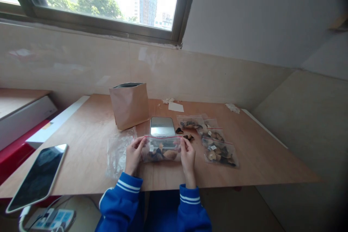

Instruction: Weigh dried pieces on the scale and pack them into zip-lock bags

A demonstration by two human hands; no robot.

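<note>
A clear zip bag [163, 150] with a red seal line, a small white label and dark and tan dried pieces inside is stretched between my hands. My left hand [134, 155] pinches its top left corner, and my right hand [187, 155] pinches the top right corner. Just beyond the bag lies a digital scale [162, 126] with a bare metal plate. Two loose dark dried pieces [188, 137] rest to the right of the scale. Several filled zip bags [219, 152] overlap on the right. Left of my left hand are flat, clear plastic bags [116, 156].
A brown paper pouch [129, 106] stands open at the back left. Behind the scale lie a white card [176, 107] and crumpled tissue [168, 100]; more tissue [232, 108] is at the back right. A tablet [38, 175] overhangs the wooden table's [255, 159] left front edge, above a power strip [53, 219].
</note>
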